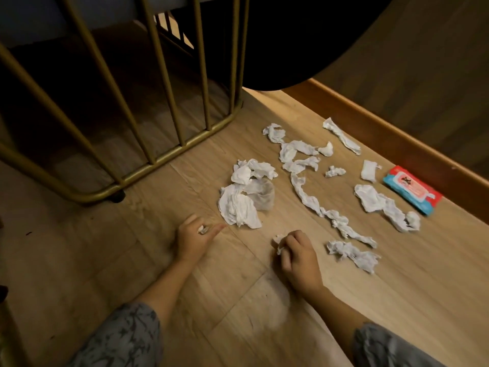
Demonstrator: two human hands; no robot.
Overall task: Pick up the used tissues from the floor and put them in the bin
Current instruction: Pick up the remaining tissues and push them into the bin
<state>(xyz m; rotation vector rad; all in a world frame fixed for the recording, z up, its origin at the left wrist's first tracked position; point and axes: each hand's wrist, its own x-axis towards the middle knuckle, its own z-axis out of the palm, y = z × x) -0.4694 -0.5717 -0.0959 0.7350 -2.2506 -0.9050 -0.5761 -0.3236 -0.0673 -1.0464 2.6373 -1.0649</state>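
Tissues (239,193) litter floor (185,260); both hands clutch scraps.

Dim, warm light falls on the wooden floor (264,260) beside the gold metal frame (158,154); behind that frame all sinks into deep shadow. Soft focus throughout, the bars bowing outward toward the edges.

Single head-worn view, looking steeply down and forward at the wooden floor (185,287), close, forearms entering from below
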